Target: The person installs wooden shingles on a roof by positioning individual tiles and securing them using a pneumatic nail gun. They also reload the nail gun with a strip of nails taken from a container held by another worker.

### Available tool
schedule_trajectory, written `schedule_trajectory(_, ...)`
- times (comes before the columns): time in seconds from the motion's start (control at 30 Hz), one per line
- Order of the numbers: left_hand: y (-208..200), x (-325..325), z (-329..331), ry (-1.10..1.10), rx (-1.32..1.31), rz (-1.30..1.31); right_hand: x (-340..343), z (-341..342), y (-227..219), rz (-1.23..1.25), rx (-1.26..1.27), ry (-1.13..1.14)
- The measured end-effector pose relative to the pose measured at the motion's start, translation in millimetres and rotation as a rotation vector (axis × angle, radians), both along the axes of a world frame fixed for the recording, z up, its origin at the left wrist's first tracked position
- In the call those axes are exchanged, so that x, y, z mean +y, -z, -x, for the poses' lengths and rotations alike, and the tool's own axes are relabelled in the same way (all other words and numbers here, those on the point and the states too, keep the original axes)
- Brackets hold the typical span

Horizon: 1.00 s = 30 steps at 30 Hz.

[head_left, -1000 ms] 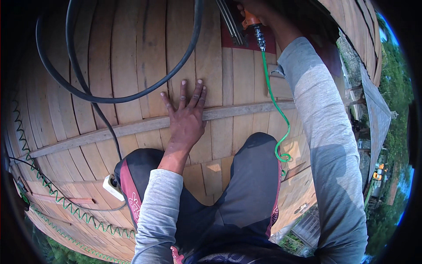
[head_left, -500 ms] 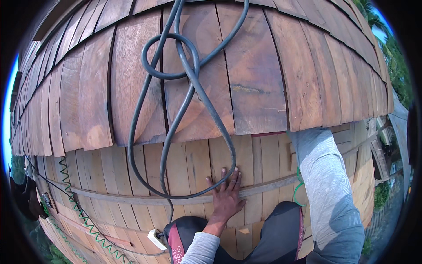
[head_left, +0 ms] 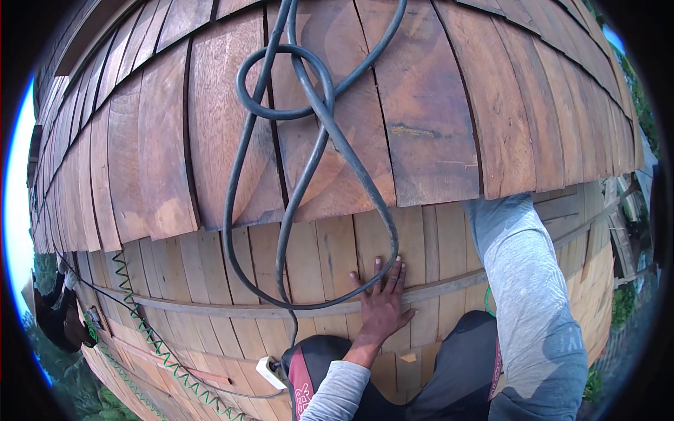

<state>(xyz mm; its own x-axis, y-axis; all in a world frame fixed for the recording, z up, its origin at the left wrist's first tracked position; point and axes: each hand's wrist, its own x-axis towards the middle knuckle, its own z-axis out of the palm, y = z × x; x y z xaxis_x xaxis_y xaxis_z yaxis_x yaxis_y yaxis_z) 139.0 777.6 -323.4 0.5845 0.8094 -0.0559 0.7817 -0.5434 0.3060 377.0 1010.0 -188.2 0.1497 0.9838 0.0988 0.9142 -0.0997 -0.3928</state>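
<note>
I counted one black cable, drawn into one small ring and one long loop; three stretches of green hose; one white socket box; two dark-trousered knees; and two hands' worth of arms, with only one hand in my view. The shingles and boards were too many for me to count surely.

The left hand was open, fingers spread and pointing up the slope, thumb out to the right, held palm down over the wooden strip that ran across the boards. It gripped nothing I could see. The right hand was hidden: its grey sleeve went in under the shingles' lower edge, so I could not tell whether it was spread or closed on something.

The cable lay over the shingles and hung down past their edge, its loop crossing my view of the left fingers; I could not tell whether it touched them. The socket box sat just beside the left knee. Two green coils ran down the boards at left, and a green curve showed by the right knee. Another person was at the far left edge.
</note>
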Motion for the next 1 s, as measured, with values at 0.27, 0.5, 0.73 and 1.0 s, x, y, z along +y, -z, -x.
schedule_trajectory(0.27, 5, -3, 4, 0.003, -0.016, -0.048, -3, 18, 12, -0.023, -0.171, -0.087)
schedule_trajectory(0.5, 10, -8, -3, 0.011, 0.031, -0.144, -143, -10, 5, -0.178, -0.24, -0.186)
schedule_trajectory(0.73, 23, -14, -7, -0.006, 0.02, -0.26, -423, -125, 48, -0.119, 0.083, 0.361)
schedule_trajectory(1.0, 8, -3, -122, 0.09, -0.337, -0.235, -578, -219, 156, 0.016, 0.279, 0.73)
